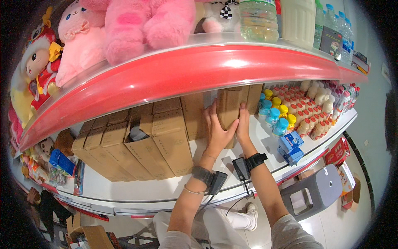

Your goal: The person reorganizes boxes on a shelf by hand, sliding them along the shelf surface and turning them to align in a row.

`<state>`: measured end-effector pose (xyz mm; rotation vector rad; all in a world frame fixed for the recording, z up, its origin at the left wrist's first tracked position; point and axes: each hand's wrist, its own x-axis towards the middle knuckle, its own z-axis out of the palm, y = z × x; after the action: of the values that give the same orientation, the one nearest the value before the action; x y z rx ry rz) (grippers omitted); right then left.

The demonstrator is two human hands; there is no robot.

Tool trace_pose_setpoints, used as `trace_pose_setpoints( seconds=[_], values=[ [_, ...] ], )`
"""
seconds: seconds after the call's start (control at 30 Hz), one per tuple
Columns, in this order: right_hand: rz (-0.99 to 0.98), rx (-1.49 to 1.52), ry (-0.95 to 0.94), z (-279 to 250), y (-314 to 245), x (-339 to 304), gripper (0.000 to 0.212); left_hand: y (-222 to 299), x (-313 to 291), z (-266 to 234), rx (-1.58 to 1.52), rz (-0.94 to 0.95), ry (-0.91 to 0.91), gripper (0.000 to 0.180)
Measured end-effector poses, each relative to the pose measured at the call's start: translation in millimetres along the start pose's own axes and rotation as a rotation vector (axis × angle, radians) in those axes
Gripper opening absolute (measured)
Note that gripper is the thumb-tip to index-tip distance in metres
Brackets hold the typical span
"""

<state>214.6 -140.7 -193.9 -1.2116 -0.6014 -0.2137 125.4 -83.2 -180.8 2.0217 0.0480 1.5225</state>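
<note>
Under the red shelf edge, a narrow brown cardboard box [229, 106] stands upright on the white lower shelf. My left hand [217, 129] presses its left side, with the thumb across the front. My right hand [243, 125] lies along its right side, fingers pointing inward. Between them the two hands hold the box. More boxes of the same brown card stand behind and beside it. To the left is a row of several cardboard boxes [169, 137], set side by side; one has a torn opening [139, 133] showing something pale inside.
The red shelf lip [182, 68] overhangs my hands. Above it sit pink plush toys [149, 25] and large bottles [259, 20]. Small drink bottles [306, 112] and a blue carton [291, 147] stand on the right. A grey stool [317, 186] is below, on the floor.
</note>
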Motion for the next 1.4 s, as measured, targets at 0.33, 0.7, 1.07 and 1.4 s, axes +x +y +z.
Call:
trace_pose_setpoints(
  seconds=[0.33,0.7,1.07,1.4],
  values=[
    [0.179,0.355,-0.420,3,-15,-10,0.050,18,-2,-5,0.191,0.051,0.064,0.085],
    [-0.186,-0.137,-0.531,3,12,0,0.032,26,2,-12,0.470,0.231,0.247,0.074],
    [-0.262,-0.250,-0.685,-15,7,-10,0.031,39,0,-11,0.285,0.472,-0.142,0.043],
    [-0.191,-0.219,-0.681,-27,13,-5,0.033,36,1,-13,0.185,0.385,-0.092,0.024]
  ],
)
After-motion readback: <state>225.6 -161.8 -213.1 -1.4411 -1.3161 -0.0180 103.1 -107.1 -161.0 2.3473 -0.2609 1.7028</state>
